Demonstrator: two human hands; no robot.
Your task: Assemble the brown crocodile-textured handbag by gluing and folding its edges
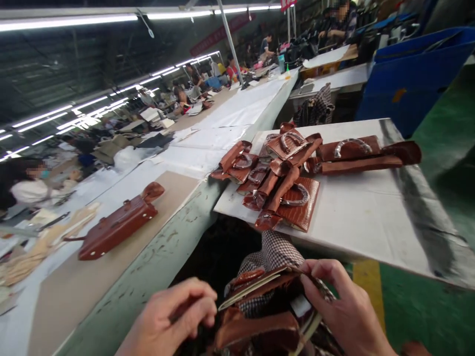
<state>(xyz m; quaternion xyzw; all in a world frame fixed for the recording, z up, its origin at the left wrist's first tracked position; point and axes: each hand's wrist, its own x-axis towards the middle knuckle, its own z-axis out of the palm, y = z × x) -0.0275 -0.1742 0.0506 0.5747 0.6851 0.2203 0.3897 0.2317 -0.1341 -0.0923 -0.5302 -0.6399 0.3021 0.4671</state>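
Observation:
A brown leather handbag, its mouth gaping and its dark inside showing, lies low in front of me. My right hand pinches the upper rim of this handbag between thumb and fingers. Close to the left end of the same rim, my left hand has its fingers curled together in a pinch; whatever they may hold is too small to make out. A pale label shows inside the bag. Behind it is black-and-white checked fabric. The bag's lower part runs out of view.
Brown crocodile-patterned bag pieces with wrapped handles are piled on a white board ahead. Left, a brown bag lies on the long workbench. A blue bin stands at right. Several people work farther off.

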